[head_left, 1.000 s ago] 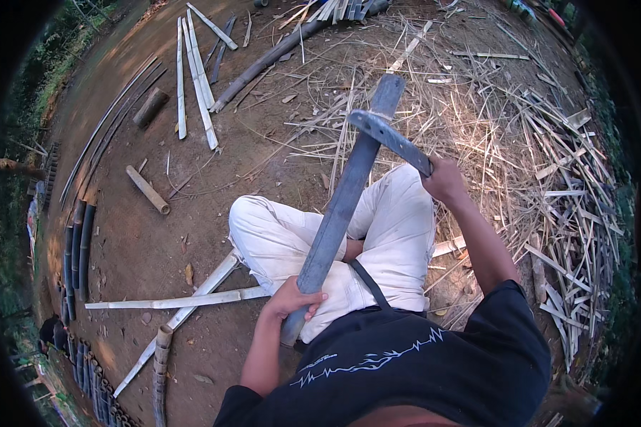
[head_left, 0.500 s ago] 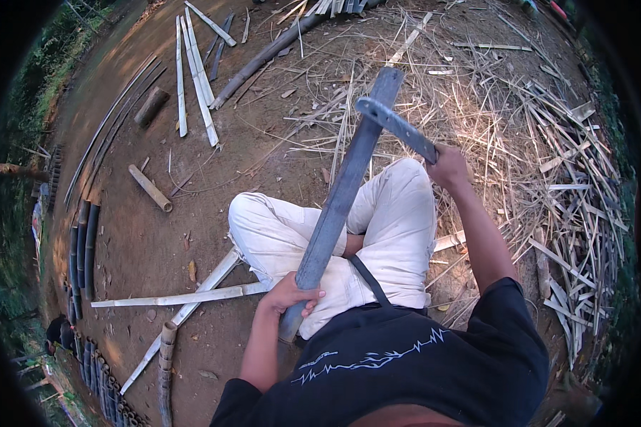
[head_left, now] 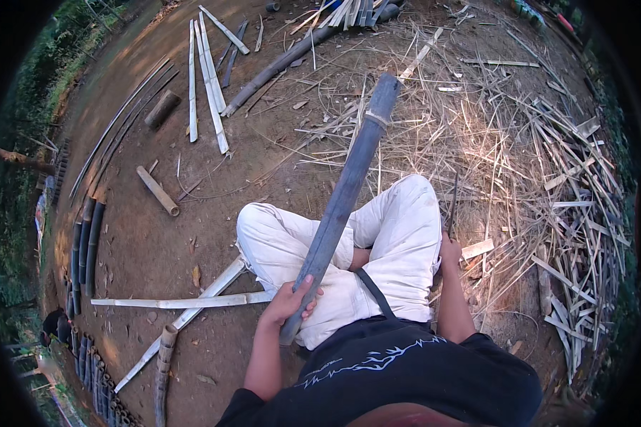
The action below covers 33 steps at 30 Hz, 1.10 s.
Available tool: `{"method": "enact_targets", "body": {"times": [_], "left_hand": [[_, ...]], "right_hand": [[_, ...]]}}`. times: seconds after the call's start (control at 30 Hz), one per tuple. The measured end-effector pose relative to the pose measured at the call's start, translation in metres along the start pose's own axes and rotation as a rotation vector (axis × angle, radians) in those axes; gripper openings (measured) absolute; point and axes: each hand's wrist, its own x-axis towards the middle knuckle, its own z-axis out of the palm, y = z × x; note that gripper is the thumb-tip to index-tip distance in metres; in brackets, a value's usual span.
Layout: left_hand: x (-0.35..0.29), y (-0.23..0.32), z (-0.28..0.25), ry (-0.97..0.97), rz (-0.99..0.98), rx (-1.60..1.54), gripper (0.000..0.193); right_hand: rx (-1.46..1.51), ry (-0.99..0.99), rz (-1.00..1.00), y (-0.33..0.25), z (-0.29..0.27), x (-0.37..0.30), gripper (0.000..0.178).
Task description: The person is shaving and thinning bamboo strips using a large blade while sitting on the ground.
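Observation:
A long dark bamboo stem (head_left: 342, 192) slants across my lap, its far end raised beyond my knees. My left hand (head_left: 290, 302) wraps round its near end. A pale, rough ring marks the joint near the far end of the stem. Low beside my right knee, my right hand (head_left: 449, 250) grips a machete (head_left: 454, 196). Its blade points away from me and is seen nearly edge-on; the handle is mostly hidden in the fist.
Heaped bamboo strips (head_left: 577, 235) lie on the right, with thin shavings (head_left: 449, 135) ahead. Split bamboo pieces (head_left: 185, 302) cross at my left. Dark bamboo poles (head_left: 85, 249) lie farther left, near a short bamboo tube (head_left: 158, 191). Another pole (head_left: 281, 67) lies ahead.
My right hand has dropped with the machete from beside the stem's far end to beside my right knee. The pale ring on the stem now shows. My left hand keeps its hold.

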Motion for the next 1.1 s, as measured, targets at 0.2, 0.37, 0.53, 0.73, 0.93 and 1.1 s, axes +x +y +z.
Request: {"method": "enact_targets", "body": {"times": [0.2,0.37,0.53,0.73,0.93,1.1], "left_hand": [[0.003,-0.009,0.021,0.223,0.011,0.167,0.078],[0.007,-0.028,0.035,0.447,0.22,0.612,0.072],[-0.007,-0.015,0.068,0.581,0.252,0.747,0.063],[-0.009,-0.024,0.075,0.647,0.277,0.8,0.059],[-0.003,-0.023,0.069,0.593,0.338,0.78,0.058],[-0.002,-0.034,0.064,0.619,0.321,0.798,0.06]], "right_hand": [[-0.068,0.153,-0.12,0.011,-0.017,-0.042,0.039],[-0.224,-0.028,-0.794,-0.114,-0.076,-0.076,0.019],[-0.5,-0.191,-1.31,-0.199,-0.07,-0.12,0.024],[-0.676,-0.258,-1.458,-0.228,-0.074,-0.1,0.022],[-0.624,-0.078,-0.949,-0.283,-0.095,-0.005,0.018],[-0.867,-0.17,-1.314,-0.272,-0.084,-0.027,0.021]]}}
